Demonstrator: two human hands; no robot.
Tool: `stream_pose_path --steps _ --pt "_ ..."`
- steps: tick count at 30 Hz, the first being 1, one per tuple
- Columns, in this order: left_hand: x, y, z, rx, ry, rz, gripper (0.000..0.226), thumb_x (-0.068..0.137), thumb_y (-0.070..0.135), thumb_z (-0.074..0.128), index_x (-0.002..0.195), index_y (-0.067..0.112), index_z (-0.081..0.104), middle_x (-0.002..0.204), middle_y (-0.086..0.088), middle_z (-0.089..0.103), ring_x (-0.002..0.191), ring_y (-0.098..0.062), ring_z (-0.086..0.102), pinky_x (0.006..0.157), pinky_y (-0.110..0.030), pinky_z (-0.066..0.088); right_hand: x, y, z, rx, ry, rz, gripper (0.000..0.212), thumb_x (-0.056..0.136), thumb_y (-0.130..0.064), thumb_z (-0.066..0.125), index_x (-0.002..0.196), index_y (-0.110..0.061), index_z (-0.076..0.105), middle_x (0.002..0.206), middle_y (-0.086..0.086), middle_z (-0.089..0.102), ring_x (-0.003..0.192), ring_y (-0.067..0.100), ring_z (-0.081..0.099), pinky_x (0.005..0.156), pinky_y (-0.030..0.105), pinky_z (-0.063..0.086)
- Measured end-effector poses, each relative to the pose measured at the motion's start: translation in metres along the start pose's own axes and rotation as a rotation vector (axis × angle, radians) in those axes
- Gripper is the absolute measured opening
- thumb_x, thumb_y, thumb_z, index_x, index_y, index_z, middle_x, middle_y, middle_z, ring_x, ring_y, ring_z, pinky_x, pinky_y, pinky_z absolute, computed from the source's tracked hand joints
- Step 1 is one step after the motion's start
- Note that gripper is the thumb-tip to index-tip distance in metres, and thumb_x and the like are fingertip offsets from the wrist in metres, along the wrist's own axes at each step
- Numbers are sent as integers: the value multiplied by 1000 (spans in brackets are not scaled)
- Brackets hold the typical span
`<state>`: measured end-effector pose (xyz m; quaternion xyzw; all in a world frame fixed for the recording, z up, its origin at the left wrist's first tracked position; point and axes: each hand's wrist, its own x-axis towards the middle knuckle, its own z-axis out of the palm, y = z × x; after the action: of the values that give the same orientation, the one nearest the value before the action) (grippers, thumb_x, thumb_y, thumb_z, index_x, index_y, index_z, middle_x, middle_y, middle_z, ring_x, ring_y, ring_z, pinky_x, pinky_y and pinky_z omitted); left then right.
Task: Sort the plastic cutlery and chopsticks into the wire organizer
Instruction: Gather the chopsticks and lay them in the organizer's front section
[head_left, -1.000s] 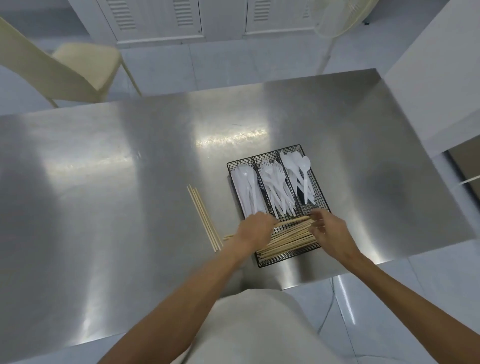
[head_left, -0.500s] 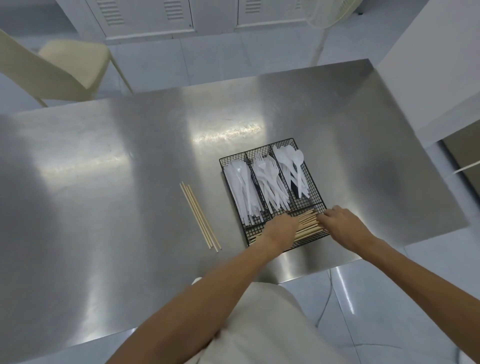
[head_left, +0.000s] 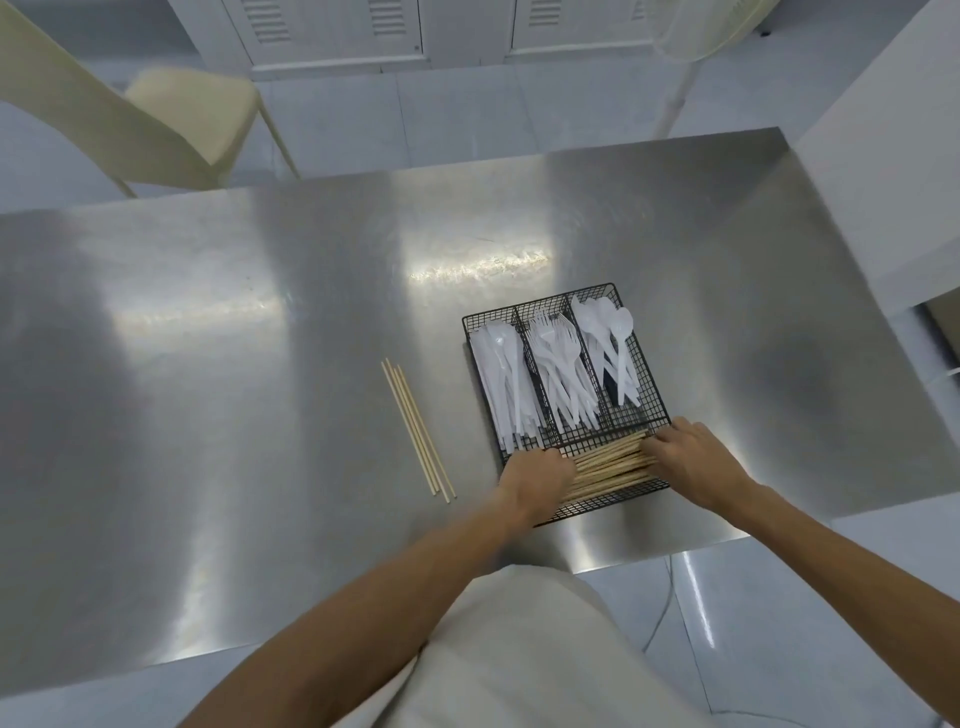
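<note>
A black wire organizer (head_left: 540, 305) sits near the table's front edge on the right. Its three long compartments hold white plastic knives (head_left: 503, 379), forks (head_left: 558, 371) and spoons (head_left: 608, 340). A bundle of wooden chopsticks (head_left: 608, 464) lies crosswise in the front compartment. My left hand (head_left: 537, 475) grips the bundle's left end, with fingers curled over it. My right hand (head_left: 693, 460) holds the right end, its fingers over the tips. Three loose chopsticks (head_left: 415, 428) lie on the steel table to the left of the organizer.
The steel table (head_left: 234, 364) stretches wide to the left and behind the organizer. A cream chair (head_left: 156, 119) stands past the far left edge. A white counter (head_left: 893, 171) rises at the right. A fan pole (head_left: 675, 98) stands behind the table.
The chopstick bundle, which stuck out past the organizer's left side, has been brought down into the front compartment. Both hands moved with it and stay at its ends.
</note>
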<state>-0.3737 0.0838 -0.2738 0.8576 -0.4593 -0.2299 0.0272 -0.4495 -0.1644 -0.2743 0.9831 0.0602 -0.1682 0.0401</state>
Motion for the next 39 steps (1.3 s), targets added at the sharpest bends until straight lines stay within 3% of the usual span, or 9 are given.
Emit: stream_pose_path --steps 3,6,12,16,20,24,28,34,39 --pt "-2 -6 3 -64 47 -14 18 91 5 51 103 7 64 96 -13 70 87 -34 69 71 -46 58 3 -7 -6 54 5 20 23 85 -26 78 102 -12 74 98 7 71 90 27 61 77 40 52" --pt "-7 -20 5 -210 137 -97 15 92 17 52 99 10 64 95 -10 69 87 -30 68 72 -43 59 8 -26 -20 194 130 17 21 83 -19 81 99 -10 74 91 6 71 83 26 62 73 40 53" --pt "-35 -85 13 -616 352 -523 14 92 35 63 88 22 68 79 11 67 72 -7 64 70 -29 58 48 -105 -64 586 187 34 16 95 -22 69 109 -13 70 94 -3 69 82 8 61 79 25 55" --pt "-55 -140 9 -812 442 -897 12 85 29 69 91 19 69 86 1 71 87 -22 68 77 -31 50 84 -172 -71 761 133 45 15 95 -18 66 108 -11 69 94 0 69 82 8 61 80 23 53" --pt "-62 -174 4 -856 434 -1095 19 84 28 70 93 12 71 94 -8 72 93 -28 67 81 -36 52 118 -226 -59 859 45 139 20 95 -15 66 112 -7 69 100 5 72 88 14 65 84 29 55" --pt "-56 -182 2 -954 361 -1174 31 81 35 75 80 4 74 73 -7 68 75 -26 68 67 -36 53 143 -254 -47 869 -5 329 24 92 -24 69 111 -9 68 99 6 70 92 21 66 82 34 54" --pt "-43 -176 2 -1082 334 -1264 43 78 35 82 102 1 71 99 -14 73 95 -31 71 81 -37 57 157 -272 -41 756 -32 469 21 91 -33 65 97 -13 68 97 5 69 92 27 65 77 38 54" --pt "-29 -167 -7 -1244 317 -1342 20 76 14 78 90 0 73 81 -11 73 75 -24 70 55 -30 49 175 -296 -45 859 -134 691 14 95 -22 53 87 -13 60 98 6 69 97 30 65 78 42 56" --pt "-32 -171 -9 -1152 248 -1291 27 82 22 77 97 1 71 94 -12 74 88 -28 71 63 -31 49 178 -300 -45 885 -167 727 16 95 -25 54 93 -12 63 99 6 70 98 30 65 80 43 56"
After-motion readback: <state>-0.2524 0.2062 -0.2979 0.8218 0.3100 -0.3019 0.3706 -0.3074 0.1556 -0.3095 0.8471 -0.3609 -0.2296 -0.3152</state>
